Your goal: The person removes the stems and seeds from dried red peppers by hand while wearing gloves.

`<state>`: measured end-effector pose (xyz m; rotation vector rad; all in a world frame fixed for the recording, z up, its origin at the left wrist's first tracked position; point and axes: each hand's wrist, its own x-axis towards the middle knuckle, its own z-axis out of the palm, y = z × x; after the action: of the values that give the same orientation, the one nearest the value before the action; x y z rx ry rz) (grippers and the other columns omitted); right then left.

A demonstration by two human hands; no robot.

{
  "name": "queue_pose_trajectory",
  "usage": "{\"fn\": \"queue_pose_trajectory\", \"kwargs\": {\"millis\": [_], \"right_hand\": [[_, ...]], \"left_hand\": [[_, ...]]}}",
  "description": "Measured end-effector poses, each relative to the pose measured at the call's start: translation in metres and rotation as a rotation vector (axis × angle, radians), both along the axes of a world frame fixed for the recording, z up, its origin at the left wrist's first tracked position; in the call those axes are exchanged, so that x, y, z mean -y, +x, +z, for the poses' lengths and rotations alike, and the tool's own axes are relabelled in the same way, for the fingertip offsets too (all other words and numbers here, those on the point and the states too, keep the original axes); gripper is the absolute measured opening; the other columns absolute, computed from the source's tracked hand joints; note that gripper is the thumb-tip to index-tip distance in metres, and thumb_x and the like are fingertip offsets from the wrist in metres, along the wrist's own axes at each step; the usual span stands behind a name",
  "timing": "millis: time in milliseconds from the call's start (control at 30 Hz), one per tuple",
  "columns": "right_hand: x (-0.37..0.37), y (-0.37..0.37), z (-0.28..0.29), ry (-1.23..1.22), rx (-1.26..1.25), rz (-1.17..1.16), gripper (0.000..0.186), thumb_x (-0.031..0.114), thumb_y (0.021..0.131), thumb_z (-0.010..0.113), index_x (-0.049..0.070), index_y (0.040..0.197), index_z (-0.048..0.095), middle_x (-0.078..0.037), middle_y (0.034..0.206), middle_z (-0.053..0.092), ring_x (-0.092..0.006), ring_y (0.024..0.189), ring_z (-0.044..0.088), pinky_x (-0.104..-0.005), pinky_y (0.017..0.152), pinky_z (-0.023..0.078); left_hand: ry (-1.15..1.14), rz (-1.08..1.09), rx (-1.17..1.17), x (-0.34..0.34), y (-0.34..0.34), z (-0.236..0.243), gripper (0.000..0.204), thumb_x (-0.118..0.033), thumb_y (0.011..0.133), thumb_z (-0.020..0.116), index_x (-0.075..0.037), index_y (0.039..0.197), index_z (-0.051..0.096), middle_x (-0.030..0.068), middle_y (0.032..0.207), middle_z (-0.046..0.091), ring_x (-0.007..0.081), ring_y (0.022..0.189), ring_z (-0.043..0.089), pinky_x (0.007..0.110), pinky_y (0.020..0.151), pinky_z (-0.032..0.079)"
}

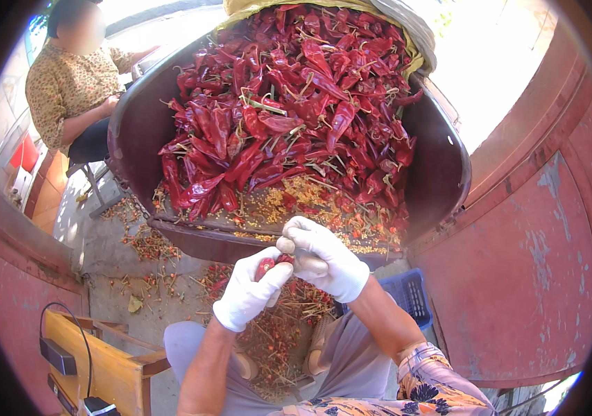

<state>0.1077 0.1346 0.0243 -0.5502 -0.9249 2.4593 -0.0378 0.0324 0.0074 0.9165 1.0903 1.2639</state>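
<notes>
Both my hands wear white gloves and meet just in front of the near edge of a dark red metal bin [144, 132]. My left hand [251, 286] is closed around a dried red chili pepper [264, 267], which shows between its fingers. At the pepper's end my right hand [327, 258] has its fingers pinched together; a stem between them is too small to make out. A big heap of dried red chilies [289, 104] fills the bin. Loose yellow seeds [289, 201] and stem bits lie along its near floor.
A blue plastic crate [410, 298] stands right of my legs. Stems and scraps [278, 347] cover the ground between my shoes. A wooden stool [101, 353] holding a black device is at lower left. Another person [77, 90] sits beyond the bin's left side. Red metal panels [518, 270] flank the right.
</notes>
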Motion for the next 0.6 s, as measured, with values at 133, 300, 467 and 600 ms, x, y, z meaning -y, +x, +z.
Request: {"fn": "queue_pose_trajectory", "kwargs": {"millis": [133, 300, 467, 600], "right_hand": [[0.003, -0.007, -0.003, -0.112, -0.08, -0.009, 0.009, 0.018, 0.099, 0.051, 0.009, 0.099, 0.05, 0.001, 0.071, 0.056, -0.0029, 0.041, 0.039, -0.0175, 0.04, 0.032], [0.016, -0.014, -0.004, -0.068, -0.131, -0.195, 0.01, 0.018, 0.1, 0.048, 0.008, 0.101, 0.049, -0.001, 0.074, 0.057, -0.0041, 0.044, 0.043, -0.0177, 0.04, 0.034], [0.013, -0.006, -0.01, -0.214, -0.229, -0.051, 0.011, 0.019, 0.103, 0.043, 0.01, 0.1, 0.048, 0.004, 0.077, 0.051, -0.0008, 0.043, 0.038, -0.0179, 0.038, 0.032], [-0.016, -0.007, -0.016, -0.645, -0.509, 0.038, 0.019, 0.023, 0.105, 0.036, 0.014, 0.092, 0.046, 0.007, 0.068, 0.038, -0.001, 0.039, 0.032, -0.0184, 0.036, 0.028]], "left_hand": [[0.063, 0.011, -0.04, 0.001, -0.003, -0.002, 0.019, -0.023, 0.094, 0.061, -0.004, 0.099, 0.062, -0.0049, 0.067, 0.052, 0.0017, 0.051, 0.043, 0.02, 0.046, 0.032], [0.123, 0.011, 0.698, -0.006, 0.018, -0.018, 0.02, -0.025, 0.094, 0.058, -0.007, 0.09, 0.051, -0.0086, 0.055, 0.028, 0.0047, 0.042, 0.024, 0.022, 0.038, 0.026], [0.127, -0.134, 0.969, -0.01, 0.013, -0.022, 0.023, -0.025, 0.096, 0.053, -0.004, 0.085, 0.054, -0.0083, 0.054, 0.028, 0.0047, 0.04, 0.026, 0.023, 0.036, 0.025], [0.154, -0.195, 1.121, -0.008, 0.008, -0.021, 0.028, -0.027, 0.098, 0.049, -0.004, 0.081, 0.053, -0.0074, 0.053, 0.03, 0.0045, 0.041, 0.028, 0.023, 0.035, 0.026]]}}
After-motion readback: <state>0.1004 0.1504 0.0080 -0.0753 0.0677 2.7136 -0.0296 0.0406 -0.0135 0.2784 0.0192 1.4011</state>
